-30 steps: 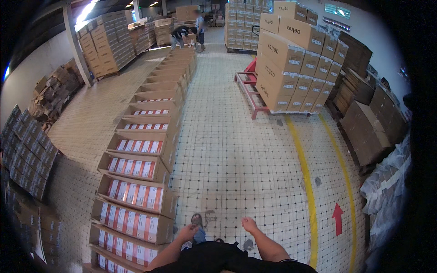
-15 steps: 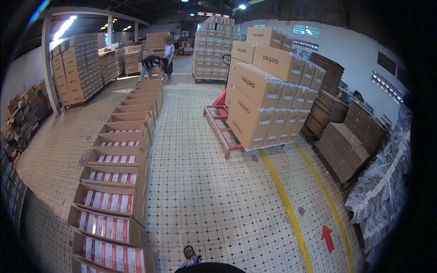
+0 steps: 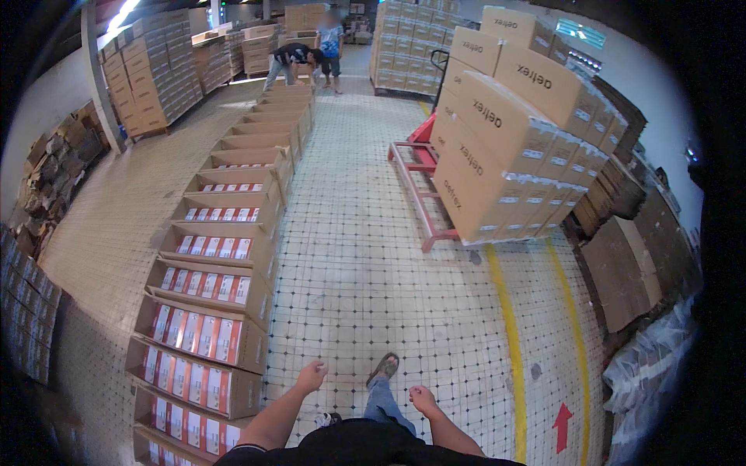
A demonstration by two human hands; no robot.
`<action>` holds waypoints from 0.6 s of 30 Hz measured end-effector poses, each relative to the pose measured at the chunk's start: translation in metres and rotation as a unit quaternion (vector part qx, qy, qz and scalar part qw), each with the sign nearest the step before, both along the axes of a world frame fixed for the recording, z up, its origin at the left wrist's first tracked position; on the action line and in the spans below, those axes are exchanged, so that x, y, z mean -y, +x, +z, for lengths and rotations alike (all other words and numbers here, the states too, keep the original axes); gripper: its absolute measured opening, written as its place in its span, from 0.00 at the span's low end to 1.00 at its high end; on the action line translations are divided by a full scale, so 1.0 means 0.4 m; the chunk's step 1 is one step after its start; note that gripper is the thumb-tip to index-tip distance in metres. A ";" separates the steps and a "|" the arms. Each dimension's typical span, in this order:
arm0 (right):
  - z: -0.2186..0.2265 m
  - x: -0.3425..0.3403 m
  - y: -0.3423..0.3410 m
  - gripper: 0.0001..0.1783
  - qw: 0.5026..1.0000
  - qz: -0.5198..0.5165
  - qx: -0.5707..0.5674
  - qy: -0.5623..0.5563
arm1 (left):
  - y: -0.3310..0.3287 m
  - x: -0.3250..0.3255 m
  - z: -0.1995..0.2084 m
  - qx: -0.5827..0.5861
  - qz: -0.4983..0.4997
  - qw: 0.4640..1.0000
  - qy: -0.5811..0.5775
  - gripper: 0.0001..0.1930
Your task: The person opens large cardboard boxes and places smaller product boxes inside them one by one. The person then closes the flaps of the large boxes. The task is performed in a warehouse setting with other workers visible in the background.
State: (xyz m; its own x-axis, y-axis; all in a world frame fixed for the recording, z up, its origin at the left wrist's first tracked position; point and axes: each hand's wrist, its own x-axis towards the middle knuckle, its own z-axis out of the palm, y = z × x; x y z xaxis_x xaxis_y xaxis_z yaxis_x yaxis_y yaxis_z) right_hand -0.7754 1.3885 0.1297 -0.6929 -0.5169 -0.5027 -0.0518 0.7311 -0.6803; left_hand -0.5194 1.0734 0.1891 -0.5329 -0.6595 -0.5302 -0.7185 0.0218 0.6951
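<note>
My left hand (image 3: 312, 377) hangs over the tiled floor, just right of the row of cartons, its fingers curled in with nothing seen in them. On the other side of my forward foot, my right hand (image 3: 423, 400) is loosely closed too and touches nothing. Beside my left arm runs a long row of open brown cartons (image 3: 260, 391). The near cartons hold upright red and white boxes (image 3: 198, 334), packed side by side. What lies inside the far cartons cannot be made out.
At right, stacked sealed cartons (image 3: 497, 163) stand by a red pallet jack (image 3: 420, 179). Yellow floor lines (image 3: 509, 349) run past them. Flattened cardboard (image 3: 622, 272) and plastic-wrapped goods (image 3: 649, 380) line the right side. Ahead, one person (image 3: 291, 62) bends over the row; another person (image 3: 330, 46) stands nearby.
My view has tipped down and shifted forward along the row. Both my hands and forearms have come into view, and one foot has stepped ahead.
</note>
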 end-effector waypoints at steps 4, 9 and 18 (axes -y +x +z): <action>-0.189 -0.005 -0.155 0.16 0.977 0.145 0.040 0.153 | 0.116 -0.008 -0.119 0.154 -0.019 0.987 -0.047 0.29; -0.388 -0.025 -0.441 0.23 0.889 0.433 -0.110 0.101 | 0.245 -0.036 -0.191 0.353 -0.443 0.824 0.004 0.22; -0.196 0.537 -0.949 0.15 0.808 0.504 -0.251 0.173 | -0.228 0.099 -0.132 0.179 0.126 0.974 0.059 0.31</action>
State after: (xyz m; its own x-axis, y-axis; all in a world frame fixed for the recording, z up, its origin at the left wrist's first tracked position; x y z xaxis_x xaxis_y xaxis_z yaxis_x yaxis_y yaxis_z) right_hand -1.1551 1.1736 0.0511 -0.1690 -0.8349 -0.5239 -0.9454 0.2876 -0.1535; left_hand -0.6106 1.0339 0.1363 -0.1286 -0.6681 -0.7329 -0.8875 -0.2523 0.3857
